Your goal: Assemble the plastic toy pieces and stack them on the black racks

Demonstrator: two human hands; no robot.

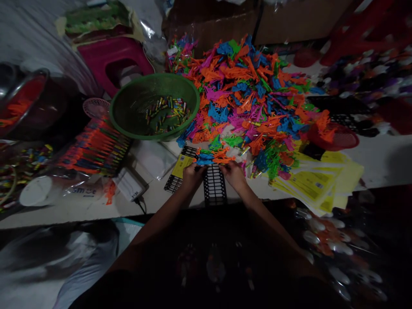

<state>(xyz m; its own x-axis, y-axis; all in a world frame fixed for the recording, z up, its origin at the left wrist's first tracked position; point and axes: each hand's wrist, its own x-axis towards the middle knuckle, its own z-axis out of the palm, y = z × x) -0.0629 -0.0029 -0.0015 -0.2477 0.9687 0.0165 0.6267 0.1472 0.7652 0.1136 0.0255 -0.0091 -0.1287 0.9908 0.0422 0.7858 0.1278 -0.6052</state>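
Note:
Close in front of me stands a long black slotted plastic rack (pixel 215 184). Small blue plastic pieces (pixel 204 159) and orange plastic pieces (pixel 224 155) lie side by side across its far end. My left hand (pixel 192 177) is closed at the blue end of this row, with its fingertips against the pieces. At the orange end, the fingers of my right hand (pixel 235 174) are likewise pinched together on the pieces. The exact shape of the pieces is too dark to make out. Left of my left hand lies a black rack with a yellow card (pixel 181 166).
A heap of colourful plastic pieces (pixel 244 94) covers the table's back. A green basket (pixel 154 134) holds small striped tubes. Yellow printed sheets (pixel 315 180) and a red basket (pixel 346 139) are on the right. To the left are a white box (pixel 129 184) and bundled orange pieces (pixel 93 148).

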